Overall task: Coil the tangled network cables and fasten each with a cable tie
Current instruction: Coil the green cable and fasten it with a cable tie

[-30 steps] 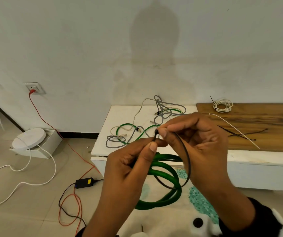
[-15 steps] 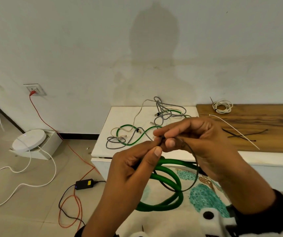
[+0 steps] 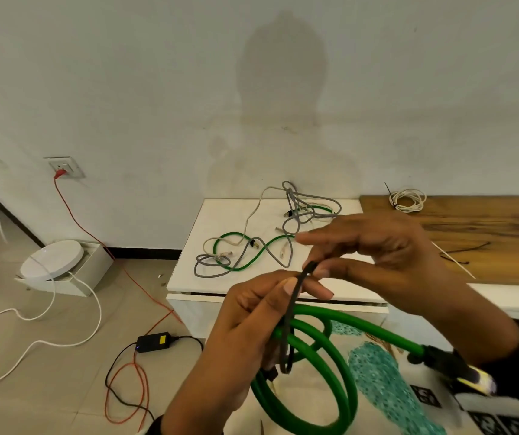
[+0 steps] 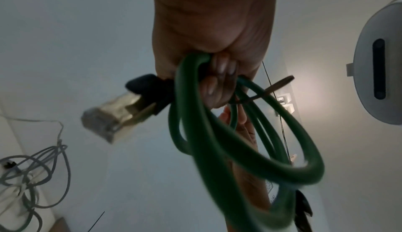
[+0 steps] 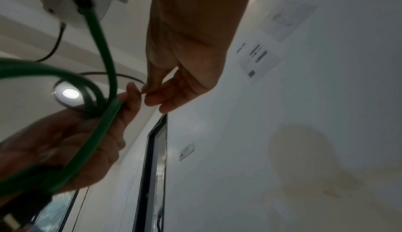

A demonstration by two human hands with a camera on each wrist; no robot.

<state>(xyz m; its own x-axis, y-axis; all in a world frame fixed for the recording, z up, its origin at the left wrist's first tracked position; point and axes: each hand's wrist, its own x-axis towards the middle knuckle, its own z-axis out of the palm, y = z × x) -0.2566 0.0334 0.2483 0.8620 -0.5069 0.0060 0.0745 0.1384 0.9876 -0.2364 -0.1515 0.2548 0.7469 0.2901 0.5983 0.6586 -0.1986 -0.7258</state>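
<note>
I hold the coiled green cable (image 3: pixel 311 384) in my left hand (image 3: pixel 251 312), fingers curled round its gathered loops, in front of the white cabinet (image 3: pixel 189 271) and lower than its top. A black cable tie (image 3: pixel 295 296) runs up from the coil between my two hands; my left thumb and forefinger pinch it low, and my right hand (image 3: pixel 377 255) pinches its upper end between thumb and forefinger while the other fingers spread loosely. From the left wrist view one clear plug (image 4: pixel 113 115) of the coil sticks out beside my fist; the other plug (image 3: pixel 459 370) hangs under my right wrist. On top of the cabinet lies a tangle of grey and green cables (image 3: pixel 251 243), still loose. To the right of the cabinet, on the wooden board (image 3: pixel 487 233), sit a tied white coil (image 3: pixel 407 200) and spare ties (image 3: pixel 459 252). Left of the cabinet, on the floor, are a black adapter (image 3: pixel 154 341) and a round white device (image 3: pixel 52 259).
</note>
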